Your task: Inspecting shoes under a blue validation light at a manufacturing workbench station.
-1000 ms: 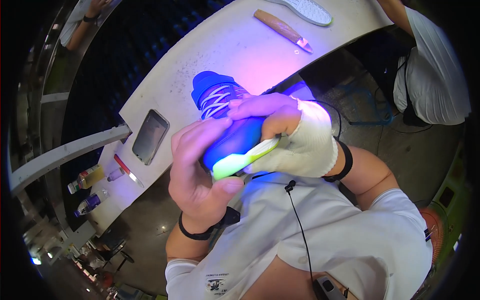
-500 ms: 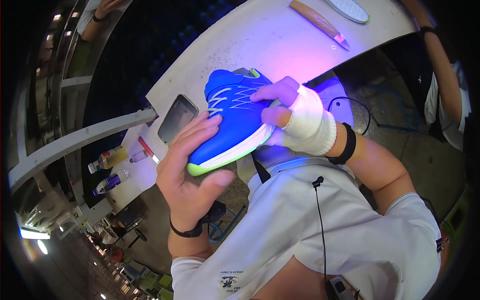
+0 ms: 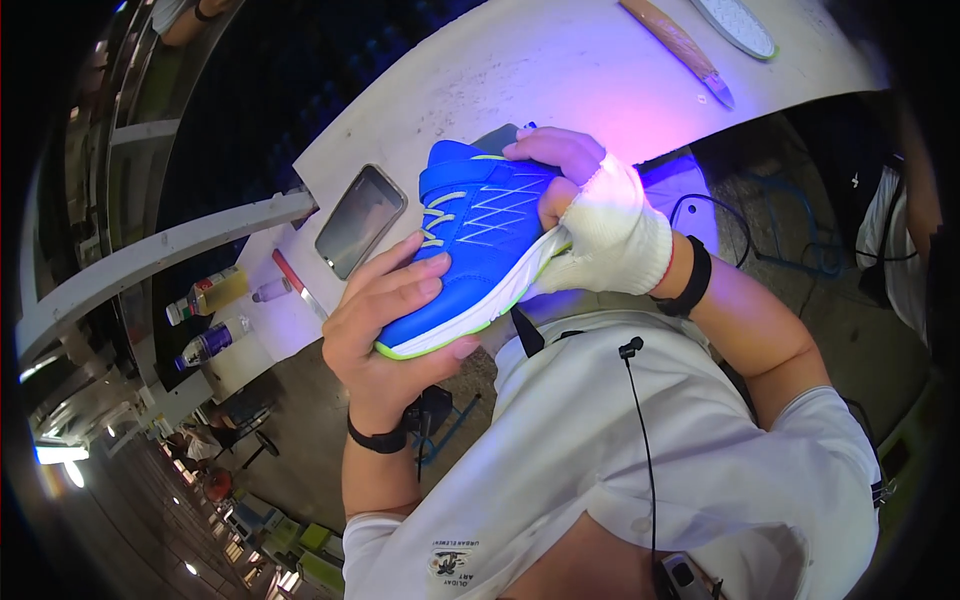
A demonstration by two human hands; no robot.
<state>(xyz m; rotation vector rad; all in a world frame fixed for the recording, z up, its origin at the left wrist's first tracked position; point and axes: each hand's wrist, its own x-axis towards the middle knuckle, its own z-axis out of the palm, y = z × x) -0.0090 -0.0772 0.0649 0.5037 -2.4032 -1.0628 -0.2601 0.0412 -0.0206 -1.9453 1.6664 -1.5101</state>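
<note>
A blue sneaker (image 3: 482, 240) with pale laces, a white midsole and a lime-green edge is held between my hands, its toe toward the lower left. My bare left hand (image 3: 385, 318) grips the toe, fingers over the upper and thumb along the sole edge. In a white fingerless glove, my right hand (image 3: 607, 222) holds the heel end, with fingers reaching over the shoe's collar. A dark flat object (image 3: 497, 139) behind the shoe is partly covered. Just left of the shoe lies a phone (image 3: 362, 221) on the white table (image 3: 400, 120).
A knife with a wooden handle (image 3: 675, 48) and a pale shoe sole (image 3: 737, 24) lie at the far right of the table. A red-handled tool (image 3: 293, 276) and several bottles (image 3: 207, 343) are at left, beside a metal frame bar (image 3: 180, 232). Another person (image 3: 895, 225) is at right.
The shoe has tilted slightly, its side turning more toward me. My right fingers have moved from its side up to the collar, and my left thumb has closed against the sole edge.
</note>
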